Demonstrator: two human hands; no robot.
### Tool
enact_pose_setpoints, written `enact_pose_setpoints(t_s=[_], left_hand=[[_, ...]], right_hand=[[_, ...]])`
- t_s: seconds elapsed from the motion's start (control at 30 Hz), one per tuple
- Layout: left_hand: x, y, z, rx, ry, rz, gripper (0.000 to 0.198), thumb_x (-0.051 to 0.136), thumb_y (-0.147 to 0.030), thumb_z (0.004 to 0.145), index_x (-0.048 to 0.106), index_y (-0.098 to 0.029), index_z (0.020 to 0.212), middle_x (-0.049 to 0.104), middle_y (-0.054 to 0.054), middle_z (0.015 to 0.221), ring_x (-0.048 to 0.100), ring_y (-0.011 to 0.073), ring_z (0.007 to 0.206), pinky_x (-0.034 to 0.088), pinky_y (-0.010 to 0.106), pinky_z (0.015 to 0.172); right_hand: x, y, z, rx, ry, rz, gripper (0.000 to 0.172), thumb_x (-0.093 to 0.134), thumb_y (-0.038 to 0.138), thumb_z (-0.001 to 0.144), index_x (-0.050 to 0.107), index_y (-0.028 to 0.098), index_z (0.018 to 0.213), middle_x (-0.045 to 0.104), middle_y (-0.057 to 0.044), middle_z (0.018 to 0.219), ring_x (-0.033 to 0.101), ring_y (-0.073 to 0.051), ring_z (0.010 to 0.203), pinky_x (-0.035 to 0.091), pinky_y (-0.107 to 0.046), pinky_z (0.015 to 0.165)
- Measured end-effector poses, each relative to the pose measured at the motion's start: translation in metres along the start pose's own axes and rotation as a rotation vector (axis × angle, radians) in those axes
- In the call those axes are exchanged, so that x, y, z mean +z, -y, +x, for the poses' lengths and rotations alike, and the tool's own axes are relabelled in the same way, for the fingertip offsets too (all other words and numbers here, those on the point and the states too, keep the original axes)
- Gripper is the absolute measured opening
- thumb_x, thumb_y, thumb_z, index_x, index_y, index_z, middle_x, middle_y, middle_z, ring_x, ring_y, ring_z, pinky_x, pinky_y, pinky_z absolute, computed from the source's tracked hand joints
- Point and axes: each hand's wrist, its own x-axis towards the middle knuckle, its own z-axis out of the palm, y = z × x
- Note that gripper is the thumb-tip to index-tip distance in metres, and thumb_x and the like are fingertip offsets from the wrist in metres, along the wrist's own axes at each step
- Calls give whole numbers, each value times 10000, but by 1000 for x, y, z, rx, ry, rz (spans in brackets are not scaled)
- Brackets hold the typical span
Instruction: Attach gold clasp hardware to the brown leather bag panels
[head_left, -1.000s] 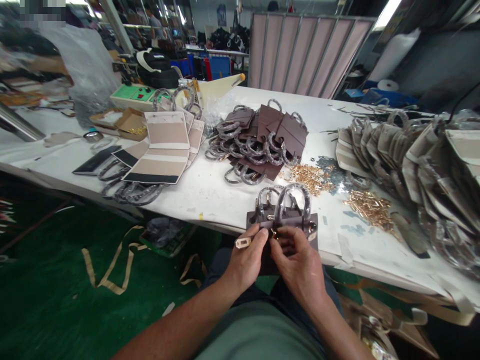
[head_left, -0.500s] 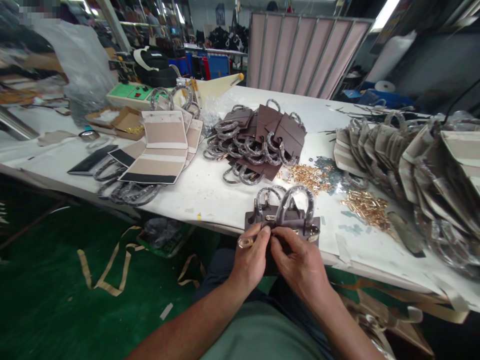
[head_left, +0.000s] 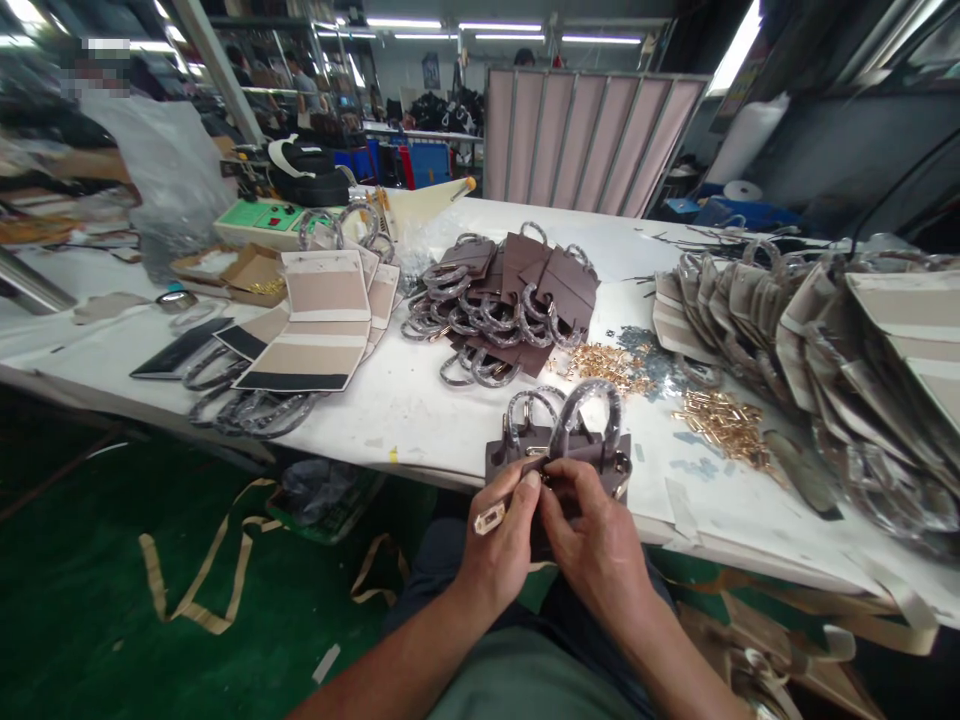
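The brown bag piece stands at the near edge of the table, its two wrapped handles arching up and away from the fingers and its lower part hidden behind both hands. It has barely moved over the last second, and the work stays in the same small spot at the middle of its top edge. The left hand has its thumb pressed up onto that edge, fingers curled shut behind the panel. The gold buckle sticks out of that hand on the outer side and now tilts downward, where a second ago it lay flatter and higher. The right hand meets it thumb to thumb, closed in a tight pinch on the same spot. The small gold glint seen between the fingertips a moment ago is covered now, so I cannot tell if a part sits there. By my reading, the fitting step is unfinished, since the buckle is unattached. Just beyond the handles lie loose gold fittings, and farther off is the heap of brown pieces.
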Motion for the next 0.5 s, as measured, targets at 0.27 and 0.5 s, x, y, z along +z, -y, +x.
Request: enact_pose_setpoints(t_s=[0.27, 0.5], left_hand=[[-3, -3, 3, -4, 0, -12, 361, 526, -399, 1031, 721, -220, 1277, 716, 64, 1324, 635, 241, 1251, 453, 347, 1121], [-2, 1, 2, -82, -151, -23, 346, 575, -452, 997, 752, -196, 1148, 758, 66, 1188, 672, 238, 1124, 490, 324, 1020]], right_hand=[[1, -2, 8, -33, 30, 123, 104, 566, 336, 988, 615, 246, 1007, 761, -5, 818, 745, -189, 706, 562, -266, 668], [15, -5, 2, -105, -117, 131, 111, 629, 306, 969, 684, 236, 1036, 774, -3, 866, 753, -172, 743, 578, -252, 697]])
